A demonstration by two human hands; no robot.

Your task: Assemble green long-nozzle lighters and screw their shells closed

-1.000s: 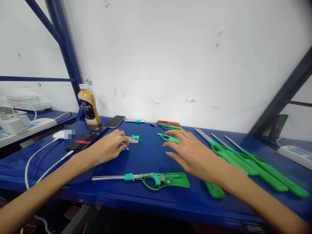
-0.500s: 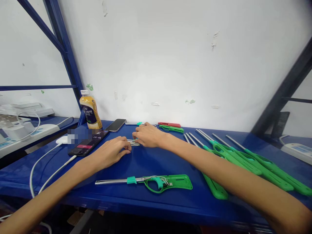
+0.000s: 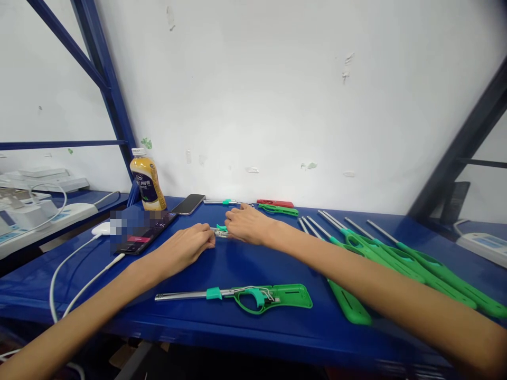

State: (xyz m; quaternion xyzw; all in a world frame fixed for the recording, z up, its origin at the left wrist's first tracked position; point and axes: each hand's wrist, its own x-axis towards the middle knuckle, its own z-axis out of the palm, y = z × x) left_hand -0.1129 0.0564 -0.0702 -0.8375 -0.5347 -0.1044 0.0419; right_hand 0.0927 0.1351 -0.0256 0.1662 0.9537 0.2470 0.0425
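Both hands work on a silvery lighter tube (image 3: 222, 235) with a teal plastic piece (image 3: 221, 228), toward the back of the blue table. My left hand (image 3: 192, 244) has its fingers closed around the tube's left end. Over its right end, the curled fingers of my right hand (image 3: 249, 224) cover part of it. Nearer me lies an opened green long-neck lighter (image 3: 287, 296), its metal barrel, trigger and wires showing. Behind my right hand, another metal tube with a teal collar (image 3: 226, 201) rests near the wall.
Several green long-neck lighters (image 3: 420, 264) lie on the right, partly under my right forearm. Red (image 3: 275, 202) and green handle pieces (image 3: 277, 210) sit at the back. To the left are a bottle (image 3: 147, 182), two phones (image 3: 189, 204) and white charging cables (image 3: 85, 282).
My right hand has shifted slightly right and toward me. The teal piece shows more clearly between my hands, and my left fingers have closed further around the tube.
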